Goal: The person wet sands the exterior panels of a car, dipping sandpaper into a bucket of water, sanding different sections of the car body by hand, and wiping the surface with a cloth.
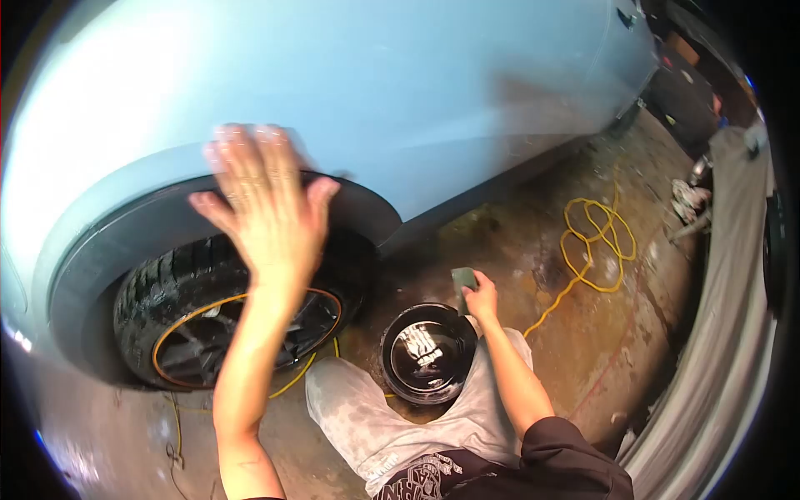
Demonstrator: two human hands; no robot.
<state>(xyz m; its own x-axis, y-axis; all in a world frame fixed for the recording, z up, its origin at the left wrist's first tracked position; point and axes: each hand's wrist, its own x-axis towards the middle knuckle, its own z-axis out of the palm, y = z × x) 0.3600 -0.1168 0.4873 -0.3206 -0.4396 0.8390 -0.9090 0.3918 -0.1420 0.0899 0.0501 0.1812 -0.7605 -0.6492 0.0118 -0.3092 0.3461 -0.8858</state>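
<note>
My left hand (271,196) is open, its fingers spread over the edge of the pale blue car fender (367,108), just above the black wheel-arch trim (92,258). It looks slightly blurred, and whether the palm touches the paint I cannot tell. Below it is the tire (137,312), on a dark wheel with an orange rim ring. My right hand (482,298) grips a flat, dark green sanding pad (463,280) by one end, beside the rim of a black bucket (390,362). Liquid in the bucket reflects bright light.
A yellow cord (546,315) runs over the wet concrete floor (542,250) and lies in loops on the right. Grey sheeting (733,250) hangs along the right side. My knees flank the bucket. Dark items and a crumpled cloth (690,200) lie at the upper right.
</note>
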